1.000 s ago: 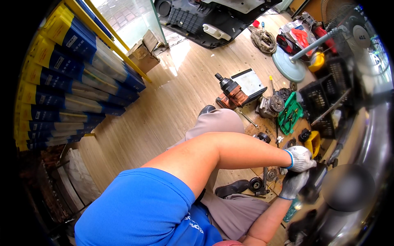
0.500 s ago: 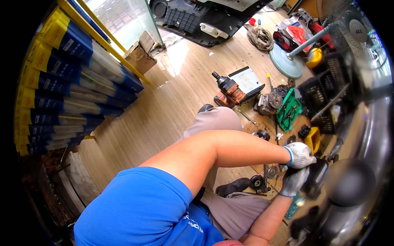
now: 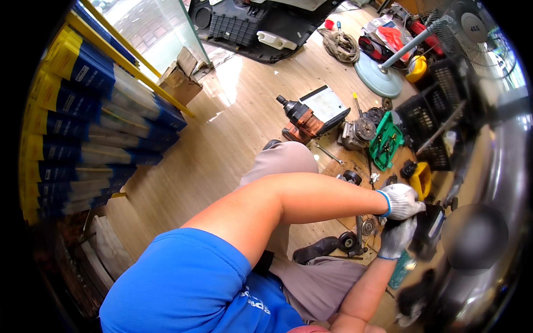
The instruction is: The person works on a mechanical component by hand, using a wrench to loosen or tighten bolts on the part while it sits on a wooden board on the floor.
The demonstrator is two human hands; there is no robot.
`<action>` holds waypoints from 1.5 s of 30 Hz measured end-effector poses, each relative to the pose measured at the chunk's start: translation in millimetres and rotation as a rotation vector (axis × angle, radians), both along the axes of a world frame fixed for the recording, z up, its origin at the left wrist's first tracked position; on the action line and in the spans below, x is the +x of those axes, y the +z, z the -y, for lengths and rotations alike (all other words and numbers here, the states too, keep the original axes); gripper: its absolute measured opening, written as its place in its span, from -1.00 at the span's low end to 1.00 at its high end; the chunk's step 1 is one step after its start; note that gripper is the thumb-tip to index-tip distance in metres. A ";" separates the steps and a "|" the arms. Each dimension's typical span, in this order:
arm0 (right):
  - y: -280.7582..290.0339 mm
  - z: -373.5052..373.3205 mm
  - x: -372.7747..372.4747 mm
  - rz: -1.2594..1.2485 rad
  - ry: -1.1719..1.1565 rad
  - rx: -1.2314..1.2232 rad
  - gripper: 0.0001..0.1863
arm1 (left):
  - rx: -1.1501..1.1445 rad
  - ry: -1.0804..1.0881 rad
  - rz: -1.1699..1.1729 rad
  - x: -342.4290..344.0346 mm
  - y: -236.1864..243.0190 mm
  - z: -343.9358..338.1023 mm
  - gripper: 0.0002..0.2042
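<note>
My left hand (image 3: 403, 201), in a white knit glove with a blue cuff, reaches in from the left with its fingers curled. Just below it is my right hand (image 3: 397, 238), in a greyish, soiled glove and also closed. The two hands meet beside a black boxy part (image 3: 428, 230). What lies between the fingers is hidden by the gloves and the dark surroundings. A yellow container (image 3: 421, 180) is just above my left hand. Small pulleys and round metal parts, among them a black wheel (image 3: 348, 241), lie left of the hands.
An orange-and-black impact wrench (image 3: 302, 119), a metal compressor-like unit (image 3: 358, 133) and an open green tool case (image 3: 387, 143) are on the floor. Further back is a fan base (image 3: 378, 75). Black crates (image 3: 430, 122) and a shiny dark curved panel (image 3: 502, 183) border the right.
The whole view has shifted slightly left. My hands stay together by the black part; the left wrist has turned a little, and more of the black part shows beside them.
</note>
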State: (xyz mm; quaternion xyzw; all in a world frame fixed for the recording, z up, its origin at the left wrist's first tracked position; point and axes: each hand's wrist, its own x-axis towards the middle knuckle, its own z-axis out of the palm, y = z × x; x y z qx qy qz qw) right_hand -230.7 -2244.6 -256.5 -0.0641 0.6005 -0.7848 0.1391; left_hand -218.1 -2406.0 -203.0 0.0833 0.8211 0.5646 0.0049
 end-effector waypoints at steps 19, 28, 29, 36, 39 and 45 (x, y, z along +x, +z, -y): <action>17.2 5.7 14.2 0.014 -0.053 0.043 -0.57 | 0.007 -0.016 0.034 0.9 1.4 -5.8 -0.57; 10.4 -18.5 11.7 -0.259 0.056 0.352 -0.61 | 0.112 -0.008 0.093 14.8 18.7 -1.1 -0.46; 9.2 -19.8 12.2 -0.153 0.062 0.170 -0.61 | 0.115 -0.011 0.128 17.1 23.3 1.0 -0.44; 25.9 1.3 23.2 0.080 -0.036 0.030 -0.53 | 0.116 0.015 0.109 31.3 42.5 20.2 -0.46; -0.8 -10.8 16.0 0.183 -0.003 -0.173 -0.48 | 0.038 0.029 0.011 40.1 48.6 26.0 -0.51; -29.8 -21.1 21.5 0.338 0.018 -0.314 -0.37 | -0.242 -0.033 -0.202 33.2 29.1 17.5 -0.60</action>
